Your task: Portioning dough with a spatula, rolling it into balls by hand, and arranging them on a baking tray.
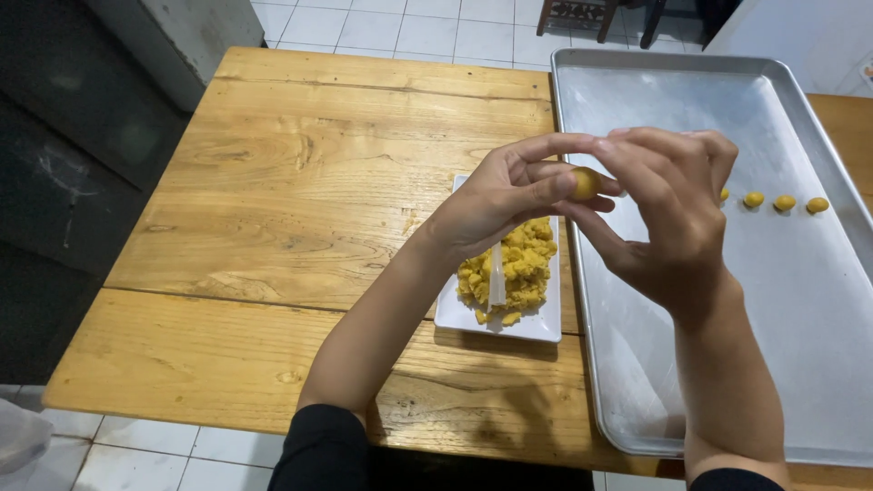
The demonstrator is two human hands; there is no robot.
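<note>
Yellow dough ball sits pinched between both hands, held up in the air above the seam where the white plate meets the metal tray. From the head view, the left hand comes in from the plate side, its thumb and forefinger closed on the ball's near flank. The right hand arches over from the tray side, its fingers curled down and closed against the ball's far side. So the small lump is gripped from two sides at once, with most of it showing between the fingertips.

To shape it well, I would judge that light, even pressure matters: the mix on the plate looks crumbly, so a hard squeeze could crack it, and turning the ball a little between the fingertips should keep it round like the others.

Below the hands, the white rectangular plate lies on the wooden tabletop, carrying a heap of yellow crumbly dough with a pale strip-like tool lying across it. Just to the right, touching or nearly touching the plate, lies the large metal baking tray. A short row of finished yellow balls rests on the tray behind the right hand, partly hidden by it. Beyond the tabletop, white floor tiles show.
</note>
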